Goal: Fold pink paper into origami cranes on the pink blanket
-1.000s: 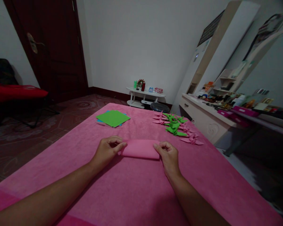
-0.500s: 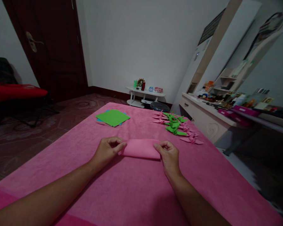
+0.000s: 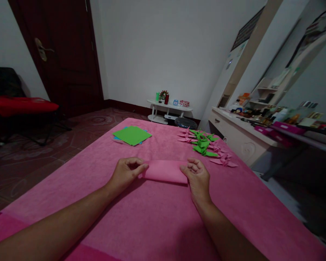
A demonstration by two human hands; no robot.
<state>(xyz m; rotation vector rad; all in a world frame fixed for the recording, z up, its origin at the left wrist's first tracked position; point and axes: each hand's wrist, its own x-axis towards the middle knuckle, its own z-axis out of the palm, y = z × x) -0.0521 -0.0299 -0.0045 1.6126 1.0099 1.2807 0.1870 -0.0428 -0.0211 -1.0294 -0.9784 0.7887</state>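
Observation:
A sheet of pink paper (image 3: 165, 171), folded over into a wide rectangle, is held between my two hands just above the pink cloth. My left hand (image 3: 128, 172) pinches its left end between thumb and fingers. At the right end, my right hand (image 3: 198, 177) grips the paper with the thumb on top; its other fingers are curled loosely behind. Beyond my left hand lies a stack of square paper (image 3: 132, 135), green on top with blue showing underneath. Several folded paper cranes (image 3: 202, 146), green and pink, sit in a cluster beyond my right hand.
The pink cloth (image 3: 152, 217) covers the table under my arms. A dressing table (image 3: 239, 127) crowded with bottles stands along the right. At the far wall is a low white shelf (image 3: 170, 105); a red chair (image 3: 21, 105) and dark door (image 3: 62, 54) are on the left.
The fingers of my right hand have loosened and spread a little behind the paper, its thumb still on it. The whole view has shifted slightly; my left hand keeps its pinch.

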